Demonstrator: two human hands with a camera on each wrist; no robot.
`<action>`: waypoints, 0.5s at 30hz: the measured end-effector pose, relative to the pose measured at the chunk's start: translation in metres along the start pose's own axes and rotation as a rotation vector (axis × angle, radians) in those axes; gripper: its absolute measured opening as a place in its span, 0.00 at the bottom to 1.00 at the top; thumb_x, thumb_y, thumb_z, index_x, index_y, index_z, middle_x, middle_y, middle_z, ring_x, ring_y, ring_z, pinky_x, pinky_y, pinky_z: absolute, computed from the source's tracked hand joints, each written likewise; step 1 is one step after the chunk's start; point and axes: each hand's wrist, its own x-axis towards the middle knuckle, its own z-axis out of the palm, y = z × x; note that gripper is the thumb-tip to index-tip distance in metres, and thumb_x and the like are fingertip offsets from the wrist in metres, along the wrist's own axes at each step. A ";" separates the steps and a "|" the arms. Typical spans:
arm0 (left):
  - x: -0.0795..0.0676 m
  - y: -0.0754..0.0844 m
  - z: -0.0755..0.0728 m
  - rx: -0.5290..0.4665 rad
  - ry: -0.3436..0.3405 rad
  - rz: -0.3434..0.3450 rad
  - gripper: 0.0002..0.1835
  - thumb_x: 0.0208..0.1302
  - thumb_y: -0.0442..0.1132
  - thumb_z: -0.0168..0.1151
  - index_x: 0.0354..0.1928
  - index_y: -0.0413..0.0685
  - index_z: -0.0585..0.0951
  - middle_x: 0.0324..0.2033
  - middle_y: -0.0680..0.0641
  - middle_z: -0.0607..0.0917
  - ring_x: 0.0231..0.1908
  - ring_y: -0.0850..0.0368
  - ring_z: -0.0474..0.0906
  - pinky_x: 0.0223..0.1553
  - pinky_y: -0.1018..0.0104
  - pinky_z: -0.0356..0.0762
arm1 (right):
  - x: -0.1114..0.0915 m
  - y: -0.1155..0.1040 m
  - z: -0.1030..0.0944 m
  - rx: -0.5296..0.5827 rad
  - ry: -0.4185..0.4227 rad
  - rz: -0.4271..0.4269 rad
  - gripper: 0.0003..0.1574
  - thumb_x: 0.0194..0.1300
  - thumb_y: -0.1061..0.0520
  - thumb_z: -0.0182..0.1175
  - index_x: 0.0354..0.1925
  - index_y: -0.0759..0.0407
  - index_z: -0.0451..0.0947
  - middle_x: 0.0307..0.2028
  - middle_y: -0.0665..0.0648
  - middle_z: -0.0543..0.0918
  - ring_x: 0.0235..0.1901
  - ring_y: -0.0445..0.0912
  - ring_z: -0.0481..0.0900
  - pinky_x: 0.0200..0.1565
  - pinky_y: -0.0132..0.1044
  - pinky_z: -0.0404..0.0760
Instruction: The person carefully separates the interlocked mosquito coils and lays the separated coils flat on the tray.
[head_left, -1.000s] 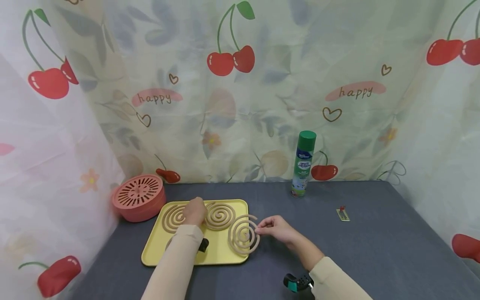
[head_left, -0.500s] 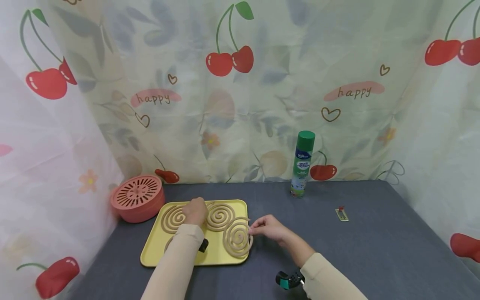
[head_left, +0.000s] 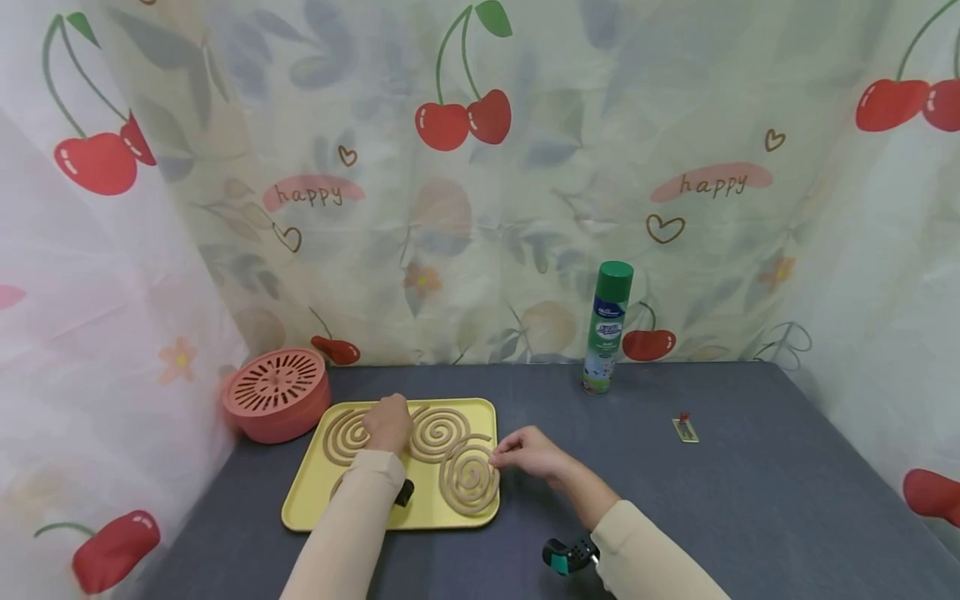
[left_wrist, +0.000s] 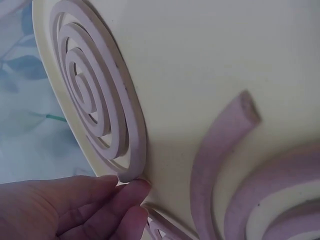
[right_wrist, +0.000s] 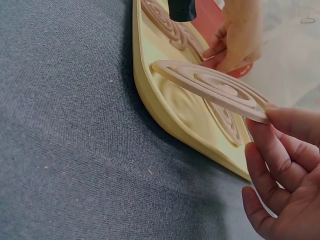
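My right hand (head_left: 528, 452) pinches the outer rim of a tan mosquito coil (head_left: 469, 477) between thumb and fingertips. In the right wrist view that coil (right_wrist: 220, 89) is tilted, held above the front right corner of the yellow tray (head_left: 416, 504). My left hand (head_left: 388, 422) reaches over the tray's back half. In the left wrist view its thumb and forefinger pinch the outer end of another mosquito coil (left_wrist: 102, 85), which lies along the back edge. A further coil (head_left: 347, 437) lies at the back left. My left sleeve mostly hides one at the front left.
A round pink slotted container (head_left: 277, 396) stands left of the tray. Behind and to the right is a green spray can (head_left: 607, 329). A small metal coil stand with a red tip (head_left: 685, 429) lies farther right on the dark tablecloth (head_left: 750, 508). A printed curtain (head_left: 510, 250) encloses the table.
My right hand has moved left with its mosquito coil, bringing it from over the tray's right edge to over the front right corner. My left hand has stayed nearly still.
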 end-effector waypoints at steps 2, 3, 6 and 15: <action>0.000 0.000 0.000 -0.004 -0.001 0.005 0.12 0.63 0.33 0.53 0.45 0.39 0.81 0.39 0.39 0.85 0.29 0.53 0.76 0.25 0.58 0.71 | 0.001 -0.001 0.001 -0.005 -0.001 -0.003 0.14 0.59 0.57 0.63 0.36 0.68 0.83 0.30 0.53 0.85 0.31 0.37 0.76 0.40 0.33 0.72; 0.000 -0.001 0.000 -0.005 0.002 0.009 0.12 0.62 0.33 0.53 0.45 0.39 0.81 0.40 0.38 0.84 0.31 0.52 0.78 0.27 0.56 0.72 | 0.002 -0.001 0.001 -0.007 -0.003 -0.004 0.13 0.59 0.57 0.63 0.36 0.68 0.83 0.29 0.53 0.85 0.30 0.37 0.75 0.39 0.33 0.72; 0.001 -0.003 0.001 -0.005 0.014 0.014 0.13 0.61 0.34 0.54 0.46 0.38 0.81 0.42 0.37 0.84 0.36 0.48 0.81 0.31 0.52 0.76 | 0.006 -0.003 0.004 -0.025 0.000 -0.019 0.12 0.58 0.58 0.63 0.35 0.69 0.83 0.28 0.54 0.85 0.28 0.37 0.74 0.36 0.33 0.72; -0.002 -0.005 0.000 -0.024 0.067 0.038 0.11 0.59 0.34 0.54 0.41 0.40 0.82 0.40 0.38 0.85 0.35 0.47 0.81 0.28 0.52 0.76 | 0.014 -0.007 0.011 -0.160 0.056 -0.049 0.08 0.56 0.61 0.64 0.30 0.67 0.84 0.25 0.55 0.84 0.24 0.37 0.72 0.30 0.30 0.71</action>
